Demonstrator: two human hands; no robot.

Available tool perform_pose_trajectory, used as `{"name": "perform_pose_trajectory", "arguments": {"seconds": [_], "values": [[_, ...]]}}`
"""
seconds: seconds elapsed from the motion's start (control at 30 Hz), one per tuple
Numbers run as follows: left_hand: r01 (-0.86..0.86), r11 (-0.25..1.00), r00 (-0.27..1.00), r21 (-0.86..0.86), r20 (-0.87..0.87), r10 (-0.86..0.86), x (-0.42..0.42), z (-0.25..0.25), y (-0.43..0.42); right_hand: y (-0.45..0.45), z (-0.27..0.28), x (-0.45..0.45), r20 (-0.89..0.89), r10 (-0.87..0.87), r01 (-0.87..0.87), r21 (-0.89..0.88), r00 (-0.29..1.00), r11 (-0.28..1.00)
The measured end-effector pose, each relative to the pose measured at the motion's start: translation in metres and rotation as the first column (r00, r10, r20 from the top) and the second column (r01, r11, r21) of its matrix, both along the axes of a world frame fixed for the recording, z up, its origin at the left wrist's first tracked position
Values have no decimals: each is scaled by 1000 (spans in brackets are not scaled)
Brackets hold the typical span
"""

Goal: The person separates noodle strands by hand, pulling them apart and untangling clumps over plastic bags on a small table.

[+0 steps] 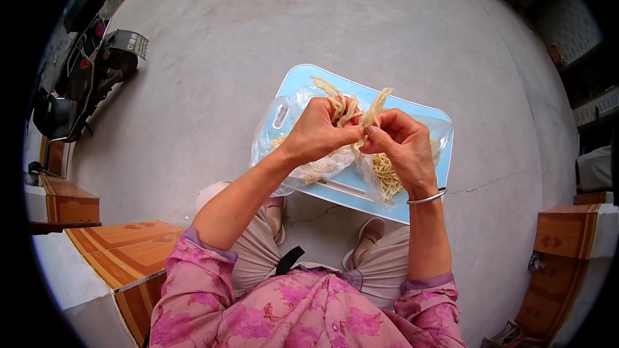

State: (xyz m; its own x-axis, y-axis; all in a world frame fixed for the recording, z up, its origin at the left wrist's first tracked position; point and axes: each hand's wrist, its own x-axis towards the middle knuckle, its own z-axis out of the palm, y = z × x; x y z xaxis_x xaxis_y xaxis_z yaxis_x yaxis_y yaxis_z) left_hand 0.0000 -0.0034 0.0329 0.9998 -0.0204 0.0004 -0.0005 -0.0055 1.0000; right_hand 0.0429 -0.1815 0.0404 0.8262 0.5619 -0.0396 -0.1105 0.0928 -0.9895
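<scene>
Both my hands are raised above a small light-blue table (306, 79), close together near its middle. Pale yellow noodles (375, 108) are pinched in the fingers of my right hand (406, 151), their ends sticking upward. My left hand (319, 134) has its fingers curled around more limp noodles (332, 90), and its thumb tip meets the right hand's strands. Below the right hand, a heap of noodles (387, 177) lies in a clear plastic bag (440, 130). Another clear plastic bag (261, 145) spreads under my left hand, with some pale strands in it, partly hidden by that hand.
A parked scooter (90, 71) stands on the concrete floor (206, 58) at the left. Tiled ledges flank me, one at the lower left (129, 248) and one at the right (558, 264). My shoes (365, 238) are just below the table's near edge.
</scene>
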Motion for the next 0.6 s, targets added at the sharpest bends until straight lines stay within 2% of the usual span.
{"name": "perform_pose_trajectory", "arguments": {"seconds": [0.2, 0.4, 0.5, 0.6], "values": [[-30, 961, 998, -274, -58, 15, 1, -3, -5, 2, 2, -1, -104, 34, -26, 79, 994, 997], [-69, 914, 994, -401, -106, 29, 2, -1, -6, -1, 2, 2, -122, 68, -56, 97, 990, 994], [-51, 923, 993, -382, -120, 5, 1, -4, -7, -1, 1, 2, -98, 78, -70, 77, 992, 995], [8, 961, 995, -277, -95, -35, 0, -7, -1, 2, 0, 1, -90, 50, -46, 50, 995, 998]]}}
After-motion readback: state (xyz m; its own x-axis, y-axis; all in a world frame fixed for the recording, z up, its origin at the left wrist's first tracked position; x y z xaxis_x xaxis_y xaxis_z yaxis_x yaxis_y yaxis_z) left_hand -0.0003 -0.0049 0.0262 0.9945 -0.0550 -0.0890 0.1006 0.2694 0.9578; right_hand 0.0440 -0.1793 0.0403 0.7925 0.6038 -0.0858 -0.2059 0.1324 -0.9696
